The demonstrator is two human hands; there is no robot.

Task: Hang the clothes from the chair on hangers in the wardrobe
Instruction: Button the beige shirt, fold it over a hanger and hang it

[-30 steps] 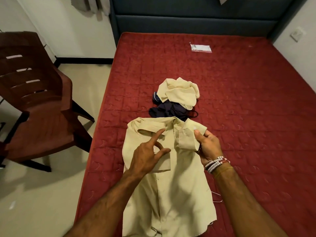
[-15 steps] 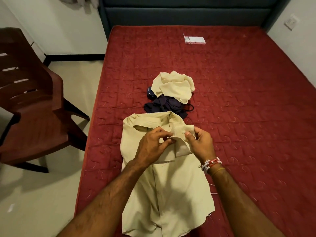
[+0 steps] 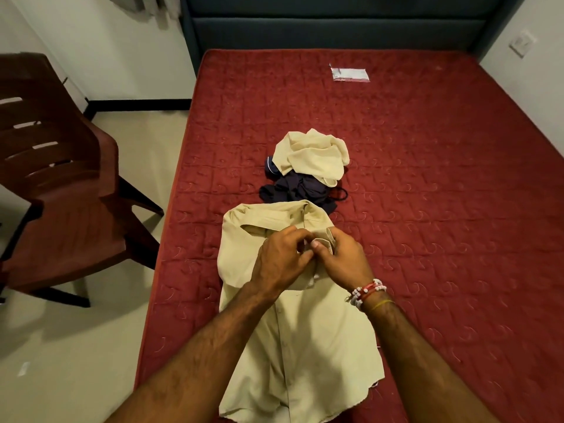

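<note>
Progress check: honestly we're not far in. The clothes we can see are all on the bed (image 3: 442,239), so getting them off the chair (image 3: 61,193) looks done, but nothing is hung yet as far as we can tell. There's no wardrobe in view, and we can't make out a hanger either.

Right now the shirt (image 3: 293,355) lies flat on the near edge of the bed, front up, collar away from us. Our left hand (image 3: 279,264) and right hand (image 3: 346,262) meet just below the collar, fingers curled in and pinching the front edge of the fabric between them. Our guess is we're doing up a top button, but the fingers hide it.

Still left: this shirt needs a hanger and a trip to the wardrobe. Then there's the pile just past the collar, a crumpled cream garment (image 3: 311,157) lying partly on top of a dark one (image 3: 300,192).

The surface is a red quilted mattress, soft, so the shirt can bunch up as we tug at it. A small packet (image 3: 350,75) lies well apart, up near the dark headboard (image 3: 335,25). The brown chair stands on the pale floor (image 3: 91,346) to our left, just beside the bed. There's a switch (image 3: 523,42) on the right-hand wall.
</note>
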